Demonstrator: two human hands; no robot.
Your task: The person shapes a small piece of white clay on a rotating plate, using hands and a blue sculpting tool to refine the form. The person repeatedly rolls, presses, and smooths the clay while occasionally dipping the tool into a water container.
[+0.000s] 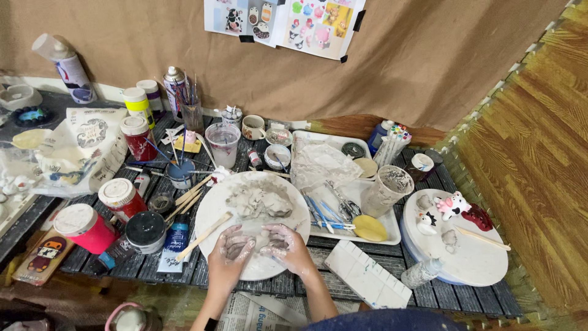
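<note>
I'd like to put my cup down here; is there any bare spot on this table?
Little. Bare slats show along the front edge, between the ridged white block and the round board. The white tray and everything left of the clay plate, paint jars included, is crowded. Both hands work on that plate.

We are looking at a home craft corner set up for clay modelling and painting, low to the ground beside a wooden floor (533, 141). A dark slatted table (367, 294) is crowded with paint jars (136, 138), a cup of brushes (192, 110), a water cup (223, 144), a white tray of tools (343, 202) and a round board (257, 220) bearing grey clay (260, 201). Small painted figurines (452, 205) (one looks like a cow) sit on another round board (471, 257). Brown paper (398, 67) covers the wall, with reference pictures (285, 21) taped up, and newspaper (257, 312) lies underneath.
</note>
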